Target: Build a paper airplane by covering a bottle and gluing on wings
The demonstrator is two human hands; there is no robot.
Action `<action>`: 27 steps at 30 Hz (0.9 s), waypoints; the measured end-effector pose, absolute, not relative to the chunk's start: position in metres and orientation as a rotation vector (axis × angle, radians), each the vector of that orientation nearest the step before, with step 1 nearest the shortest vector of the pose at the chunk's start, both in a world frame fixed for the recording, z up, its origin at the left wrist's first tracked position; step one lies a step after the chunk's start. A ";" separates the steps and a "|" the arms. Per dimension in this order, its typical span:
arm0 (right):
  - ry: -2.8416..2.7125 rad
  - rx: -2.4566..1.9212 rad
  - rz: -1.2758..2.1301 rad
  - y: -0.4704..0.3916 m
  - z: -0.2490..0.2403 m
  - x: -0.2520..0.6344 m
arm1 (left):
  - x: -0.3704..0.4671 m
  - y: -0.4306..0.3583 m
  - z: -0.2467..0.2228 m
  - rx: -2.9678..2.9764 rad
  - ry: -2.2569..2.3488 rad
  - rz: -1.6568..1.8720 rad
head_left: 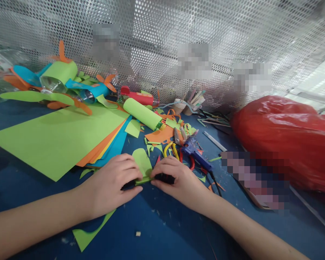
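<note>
A small light-green paper piece with a rounded top sits between my hands near the middle of the table. Its near edge looks folded over. My left hand is closed, thumb and fingers pinching the left end of that fold. On the other end, the fingers and thumb of my right hand pinch it too. My fingers hide parts of the paper. Just beyond my right hand lie a blue glue gun and scissors with yellow handles. A curved green paper offcut lies below my left forearm.
Coloured paper sheets are stacked at left. Behind them stand bottle models with paper propellers. A green-wrapped bottle lies beside orange scraps. At right are a red plastic bag and a blurred-out flat object. Perforated metal borders the back.
</note>
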State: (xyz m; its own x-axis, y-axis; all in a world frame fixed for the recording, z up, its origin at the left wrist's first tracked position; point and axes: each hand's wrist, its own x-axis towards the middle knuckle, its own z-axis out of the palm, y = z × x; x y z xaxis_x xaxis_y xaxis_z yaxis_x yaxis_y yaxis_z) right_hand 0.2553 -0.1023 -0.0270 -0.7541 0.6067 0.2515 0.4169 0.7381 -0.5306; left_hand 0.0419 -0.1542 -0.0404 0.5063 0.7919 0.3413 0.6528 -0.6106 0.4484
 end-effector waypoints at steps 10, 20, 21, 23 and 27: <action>-2.533 -0.799 0.597 -0.107 -0.027 0.253 | 0.043 -0.153 -0.042 2.444 1.236 0.778; -2.531 -0.897 0.575 -0.115 -0.026 0.250 | 0.044 -0.151 -0.045 2.453 1.154 0.805; -2.537 -0.888 0.569 -0.115 -0.027 0.250 | 0.044 -0.151 -0.046 2.450 1.160 0.800; -2.558 -0.831 0.556 -0.115 -0.028 0.250 | 0.044 -0.151 -0.047 2.442 1.168 0.800; -2.580 -0.700 0.543 -0.113 -0.030 0.252 | 0.046 -0.151 -0.047 2.403 1.224 0.802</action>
